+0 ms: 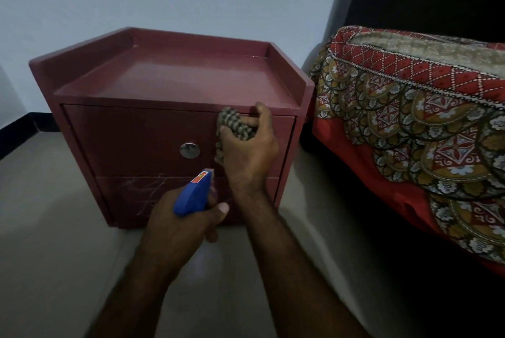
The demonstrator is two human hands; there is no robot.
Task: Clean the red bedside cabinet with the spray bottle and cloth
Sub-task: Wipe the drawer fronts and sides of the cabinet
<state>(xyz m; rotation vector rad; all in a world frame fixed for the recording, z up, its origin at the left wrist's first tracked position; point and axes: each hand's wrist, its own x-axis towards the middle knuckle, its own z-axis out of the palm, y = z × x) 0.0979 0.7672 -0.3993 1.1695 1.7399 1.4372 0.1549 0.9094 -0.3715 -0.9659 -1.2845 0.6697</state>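
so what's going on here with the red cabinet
A person is cleaning the red bedside cabinet. Their right hand holds a checked cloth against the upper right corner of the top drawer front. Their left hand grips a blue spray bottle just in front of the lower drawer, which shows pale scuff marks.

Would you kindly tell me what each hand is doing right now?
Left hand: grips the spray bottle.
Right hand: holds the cloth against the cabinet.
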